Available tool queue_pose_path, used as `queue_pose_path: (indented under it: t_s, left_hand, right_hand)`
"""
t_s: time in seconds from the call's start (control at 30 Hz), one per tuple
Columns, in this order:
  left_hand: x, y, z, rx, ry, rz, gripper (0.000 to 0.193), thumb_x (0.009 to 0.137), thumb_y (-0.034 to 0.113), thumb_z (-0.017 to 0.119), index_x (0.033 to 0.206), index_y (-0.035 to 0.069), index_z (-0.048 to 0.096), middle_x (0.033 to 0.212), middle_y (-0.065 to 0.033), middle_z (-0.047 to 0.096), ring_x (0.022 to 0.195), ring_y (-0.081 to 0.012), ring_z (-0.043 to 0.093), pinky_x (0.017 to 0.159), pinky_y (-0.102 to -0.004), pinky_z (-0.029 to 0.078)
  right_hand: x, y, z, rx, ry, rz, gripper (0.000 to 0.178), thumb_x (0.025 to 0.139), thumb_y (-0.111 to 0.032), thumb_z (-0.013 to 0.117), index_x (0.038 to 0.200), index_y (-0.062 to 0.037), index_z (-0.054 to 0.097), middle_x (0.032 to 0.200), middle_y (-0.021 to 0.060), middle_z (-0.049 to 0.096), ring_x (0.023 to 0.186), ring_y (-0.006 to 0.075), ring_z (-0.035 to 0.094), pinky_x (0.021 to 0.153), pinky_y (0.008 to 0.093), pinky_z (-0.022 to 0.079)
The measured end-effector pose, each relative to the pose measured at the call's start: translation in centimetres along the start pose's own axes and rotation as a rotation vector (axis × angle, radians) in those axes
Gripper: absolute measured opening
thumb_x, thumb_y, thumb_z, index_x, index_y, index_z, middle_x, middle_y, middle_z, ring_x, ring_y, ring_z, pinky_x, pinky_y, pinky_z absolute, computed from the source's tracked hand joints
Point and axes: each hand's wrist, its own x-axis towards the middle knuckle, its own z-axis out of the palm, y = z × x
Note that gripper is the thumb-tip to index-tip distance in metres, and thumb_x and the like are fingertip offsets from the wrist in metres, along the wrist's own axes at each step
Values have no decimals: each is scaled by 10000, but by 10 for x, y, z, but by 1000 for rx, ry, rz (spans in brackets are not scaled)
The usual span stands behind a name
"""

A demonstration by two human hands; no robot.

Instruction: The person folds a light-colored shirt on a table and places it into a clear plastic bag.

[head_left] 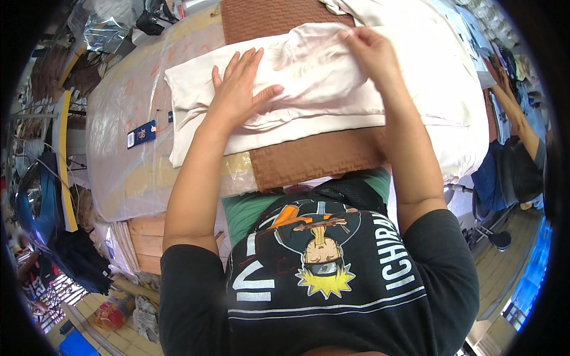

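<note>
A cream-white garment (276, 115) lies stretched across the table, creased in the middle; whether it is trousers or a shirt I cannot tell. My left hand (237, 89) rests on its left part with the fingers spread flat. Toward the far edge of the cloth, my right hand (374, 53) is closed, thumb and fingers pinching a fold of the garment. A dark blue hang tag (141, 134) lies beside the garment's left end, on the plastic wrap.
Beneath the garment is a brown textured mat (314, 154) on a table wrapped in clear plastic (119, 172). More white cloth (439, 89) covers the right side. Another person's arm (516, 113) reaches in at far right. A clear plastic bag (107, 32) sits at back left.
</note>
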Motion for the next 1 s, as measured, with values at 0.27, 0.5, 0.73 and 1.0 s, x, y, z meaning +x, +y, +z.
queue_pose_path:
  t_s: [0.27, 0.5, 0.73, 1.0]
  left_hand:
    - [-25, 22, -5, 171, -34, 61, 888, 680, 461, 676, 1429, 159, 306, 1484, -110, 257, 1397, -309, 160, 1081, -602, 58]
    - [-33, 11, 6, 110, -68, -12, 718, 778, 260, 554, 1428, 112, 287, 1489, -140, 238, 1384, -364, 166, 1067, -622, 79]
    - [-25, 38, -27, 71, -153, -41, 690, 850, 382, 529, 1424, 77, 297, 1500, -155, 215, 1394, -368, 134, 1074, -600, 47]
    - [26, 54, 10, 204, -3, 48, 633, 902, 499, 456, 1390, 105, 374, 1480, -136, 273, 1387, -366, 152, 1058, -628, 85]
  right_hand:
    - [-9, 22, -43, 25, 18, 340, 292, 823, -285, 697, 980, -43, 655, 773, -39, 616, 624, 31, 485, 570, 199, 385]
    - [-8, 9, -38, 305, -78, 60, 314, 843, -125, 636, 1112, 26, 579, 893, 68, 657, 764, 112, 611, 683, 220, 483]
    - [-35, 14, -66, -687, -3, 30, 367, 810, -229, 650, 1130, -56, 600, 979, 147, 653, 877, 237, 645, 762, 343, 499]
    - [-19, 38, 18, -1060, -26, -654, 542, 932, -447, 404, 1369, -126, 403, 1459, 141, 311, 1383, 304, 214, 1052, 552, 249]
